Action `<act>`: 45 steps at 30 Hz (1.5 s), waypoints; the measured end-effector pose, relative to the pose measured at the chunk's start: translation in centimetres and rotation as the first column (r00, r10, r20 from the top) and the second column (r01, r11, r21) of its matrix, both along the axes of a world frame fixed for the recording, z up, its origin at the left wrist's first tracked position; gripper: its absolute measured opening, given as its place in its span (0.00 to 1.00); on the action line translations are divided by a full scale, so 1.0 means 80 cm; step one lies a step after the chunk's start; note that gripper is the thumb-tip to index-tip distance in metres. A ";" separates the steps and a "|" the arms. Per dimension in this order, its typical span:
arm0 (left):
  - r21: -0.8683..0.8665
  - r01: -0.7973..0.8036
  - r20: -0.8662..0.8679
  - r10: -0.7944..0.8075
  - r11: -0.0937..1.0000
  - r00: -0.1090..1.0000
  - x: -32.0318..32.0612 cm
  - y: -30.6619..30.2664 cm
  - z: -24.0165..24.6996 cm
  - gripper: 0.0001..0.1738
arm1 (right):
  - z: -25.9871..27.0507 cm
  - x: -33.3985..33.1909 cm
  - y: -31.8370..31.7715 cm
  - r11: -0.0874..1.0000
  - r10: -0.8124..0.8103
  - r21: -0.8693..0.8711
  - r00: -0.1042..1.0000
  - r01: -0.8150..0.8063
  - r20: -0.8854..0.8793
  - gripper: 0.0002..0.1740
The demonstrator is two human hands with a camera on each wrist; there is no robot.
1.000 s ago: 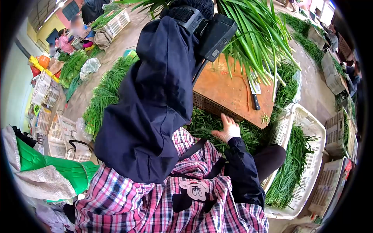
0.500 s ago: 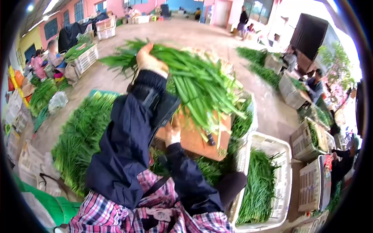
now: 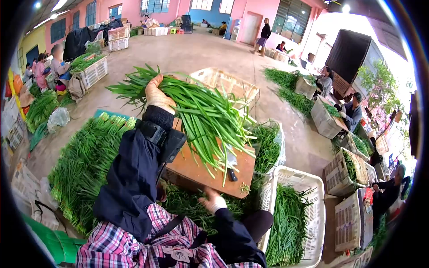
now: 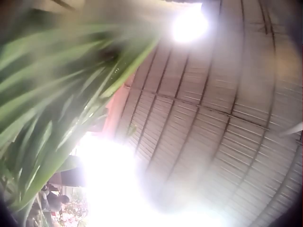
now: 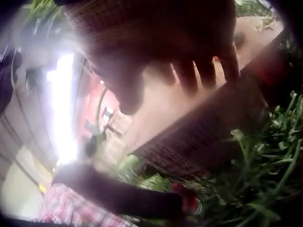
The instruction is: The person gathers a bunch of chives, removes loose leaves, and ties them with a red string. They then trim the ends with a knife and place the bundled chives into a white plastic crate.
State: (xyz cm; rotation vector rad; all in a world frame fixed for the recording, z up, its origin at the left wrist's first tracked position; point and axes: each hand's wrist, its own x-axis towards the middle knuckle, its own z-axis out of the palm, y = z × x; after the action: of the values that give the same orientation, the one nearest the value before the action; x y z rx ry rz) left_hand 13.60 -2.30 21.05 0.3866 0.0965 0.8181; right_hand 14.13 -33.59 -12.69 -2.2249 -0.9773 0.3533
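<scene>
In the head view the left hand (image 3: 159, 94) grips a large bunch of long green leaves (image 3: 201, 116), whose pale stem ends hang over a brown board (image 3: 201, 167). Leaves fill the left side of the left wrist view. A knife (image 3: 232, 167) with a black handle lies on the board under the stem ends. The right hand (image 3: 212, 201) hovers near the board's front edge, over loose greens (image 3: 187, 207), holding nothing. In the right wrist view its fingers (image 5: 203, 71) are spread and extended beside the board (image 5: 161, 109).
A white crate (image 3: 317, 214) of greens stands at the right, a heap of greens (image 3: 85, 165) at the left. Behind the board are another crate (image 3: 223, 82) and more greens (image 3: 267, 145). Several people work farther off among crates.
The left hand and its bunch came into full head view as the camera tilted up. The right hand reached onto the board, then drew back toward the body. The bunch now hangs lower over the knife.
</scene>
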 end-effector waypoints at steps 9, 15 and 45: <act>0.089 0.200 -0.078 -0.194 0.976 0.978 -0.027 0.041 -0.061 0.17 | 0.075 0.090 0.122 0.331 0.670 0.666 0.330 0.669 -0.665 0.26; 0.070 0.178 0.006 -0.179 0.982 0.984 -0.053 0.037 -0.065 0.20 | 0.043 0.041 0.056 0.838 0.213 0.536 0.843 0.101 -0.493 0.16; 0.279 -0.010 0.052 -0.005 0.960 0.999 -0.087 0.019 -0.131 0.11 | 0.190 -0.046 -0.035 0.911 -0.079 0.353 0.931 0.213 -0.357 0.12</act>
State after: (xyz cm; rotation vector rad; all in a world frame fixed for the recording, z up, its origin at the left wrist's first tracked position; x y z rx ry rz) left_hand 6.65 -0.82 10.56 0.6317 -0.0686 0.8459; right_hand 10.42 -36.35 2.50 -1.7889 -0.6242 0.4144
